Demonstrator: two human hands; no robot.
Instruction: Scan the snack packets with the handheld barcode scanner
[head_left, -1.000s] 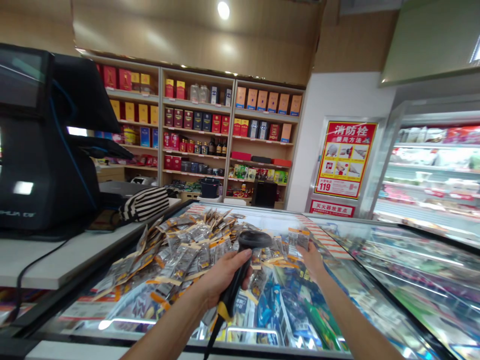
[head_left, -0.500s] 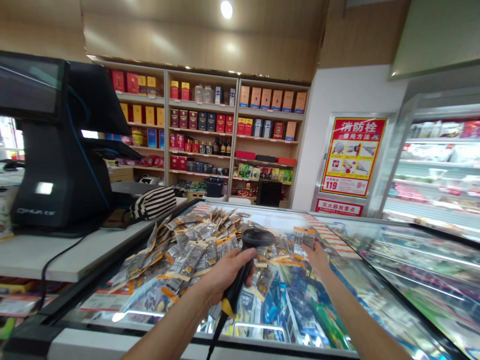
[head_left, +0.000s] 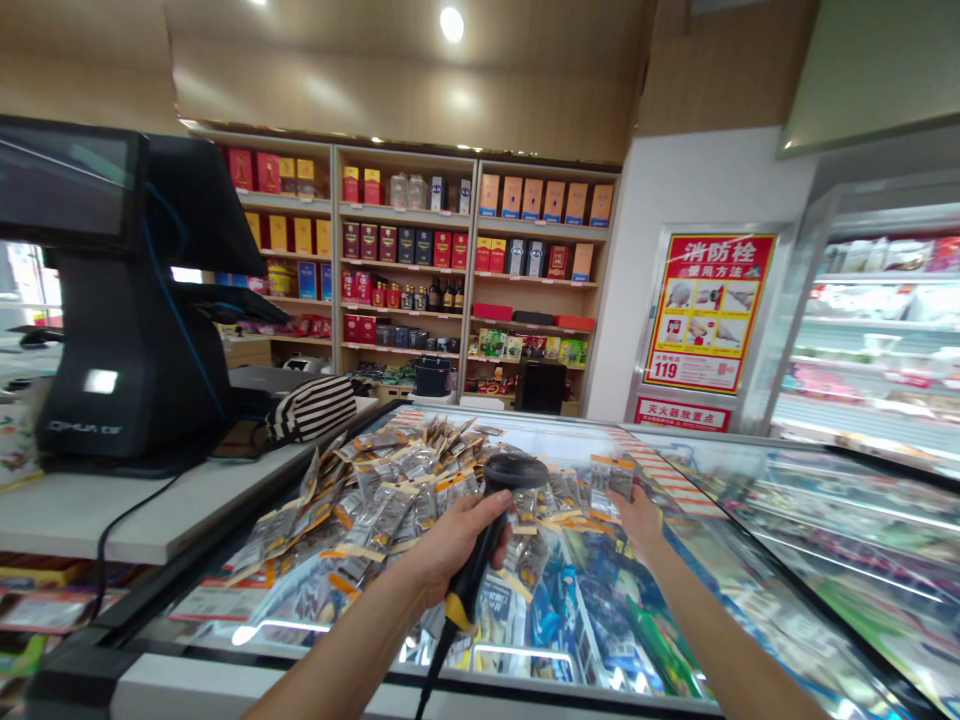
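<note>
Far left: black terminal [head_left: 139, 370] stands on a white table [head_left: 82, 515], screen toward upper left of frame, black cable [head_left: 114, 515] running over the table edge. Black-and-white striped pouch [head_left: 311, 410] at the table's far end, just right of the terminal base.

Upper left to upper centre: wall shelves [head_left: 335, 280] with rows of boxes and bottles.

Left of centre to centre: loose heap of clear packets [head_left: 386, 510] with orange and tan edges, lying at mixed angles on a glass-topped case [head_left: 210, 688]. Bagged goods visible under the glass.

Centre: left hand [head_left: 469, 545] closed round the handle of a black-and-yellow scanner [head_left: 478, 570]. Scanner tilted, head up and right in front of the heap, cord [head_left: 439, 660] down to bottom edge. Can't tell if the head touches any packet.

Right of centre: right hand [head_left: 639, 518] pinches one orange-topped packet [head_left: 602, 482] by its right side, just right of the scanner head. Packet roughly upright. Can't tell if its lower end touches the heap.

Right: red-and-yellow poster [head_left: 709, 315] on the wall, smaller red sign [head_left: 682, 414] below it. Far right: lit display cabinet [head_left: 784, 300], contents blurred.
</note>
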